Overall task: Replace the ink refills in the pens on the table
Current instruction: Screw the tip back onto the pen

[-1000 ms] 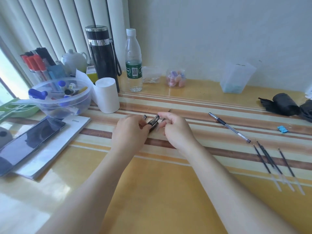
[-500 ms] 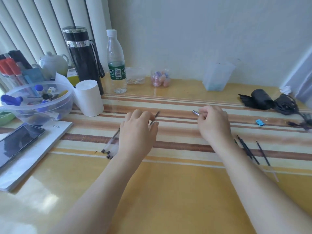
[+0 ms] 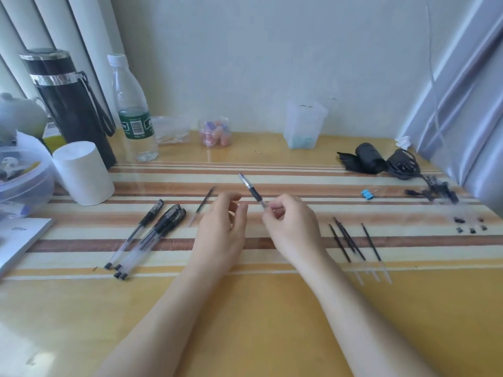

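The right hand pinches an uncapped gel pen by its clear barrel just behind the black rubber grip. It holds the pen above the tabletop with the metal tip pointing up and away to the left. The left hand hovers just beside it, fingers loosely curled and grasping nothing. The pen looks light and rigid, a thin plastic tube. Its smooth barrel is likely slippery, so the rubber grip seems the sensible place for the left hand to take hold and twist the nose section off while the right steadies the barrel. Several capped pens lie bunched to the left, and one loose refill lies just beyond the left hand. A row of spare refills lies to the right. These refills are probably slender and slightly bendy, best pinched near mid-length, clear of the writing tip.
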